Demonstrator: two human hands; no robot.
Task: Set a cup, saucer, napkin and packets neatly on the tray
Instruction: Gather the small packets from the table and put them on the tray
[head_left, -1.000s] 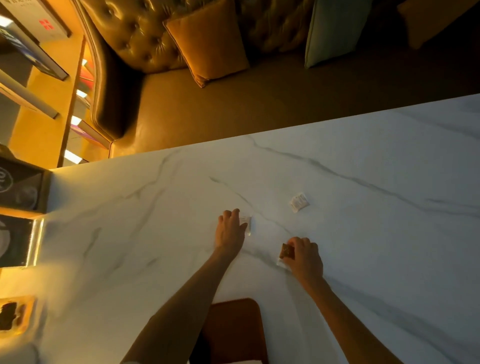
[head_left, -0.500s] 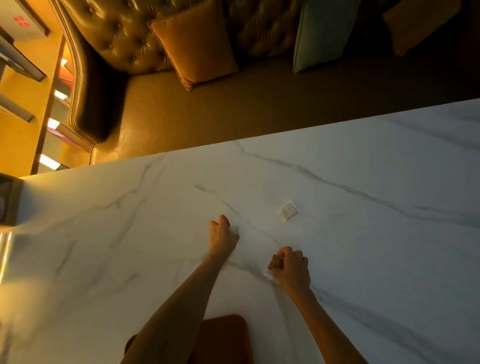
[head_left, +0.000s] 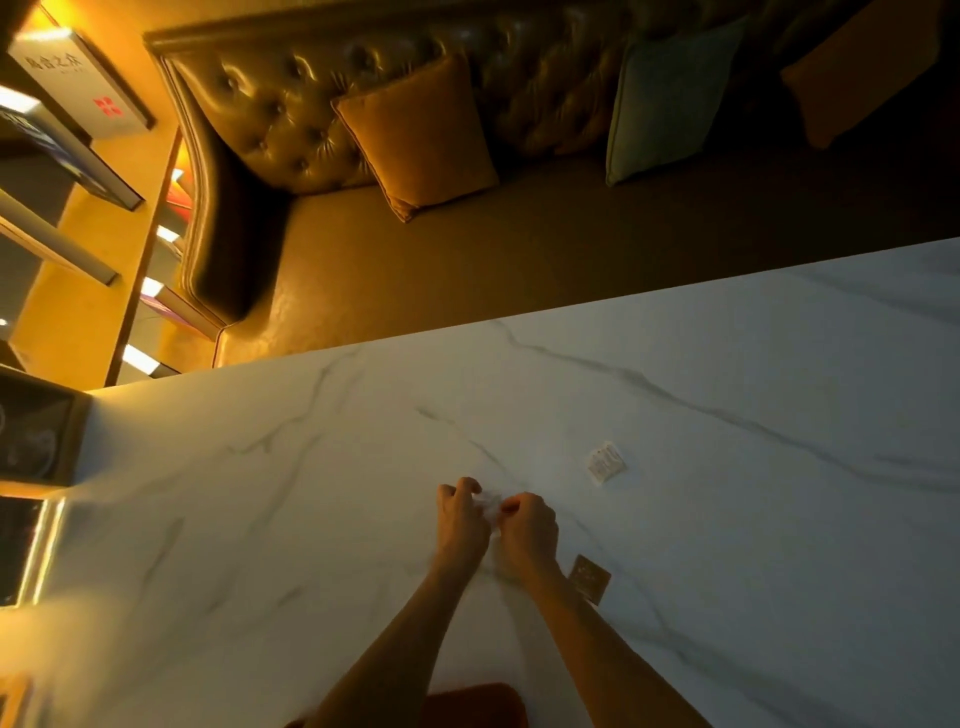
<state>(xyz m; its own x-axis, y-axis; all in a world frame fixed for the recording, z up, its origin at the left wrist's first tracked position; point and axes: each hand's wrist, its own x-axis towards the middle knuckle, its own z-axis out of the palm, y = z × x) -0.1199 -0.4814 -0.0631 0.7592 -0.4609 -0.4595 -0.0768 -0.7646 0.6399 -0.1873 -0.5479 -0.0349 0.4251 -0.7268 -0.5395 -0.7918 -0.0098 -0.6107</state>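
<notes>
Both my left hand (head_left: 460, 519) and right hand (head_left: 527, 535) pinch one clear packet (head_left: 488, 506) over the table (head_left: 753, 545), probably to straighten it.

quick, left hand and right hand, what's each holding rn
Left hand: fingers curled, pinches the clear packet.
Right hand: fingers curled, pinches the same clear packet from the other side.

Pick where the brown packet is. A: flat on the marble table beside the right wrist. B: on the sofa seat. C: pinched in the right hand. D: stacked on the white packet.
A: the brown packet lies on the table, while the left hand and right hand pinch a clear packet.
</notes>
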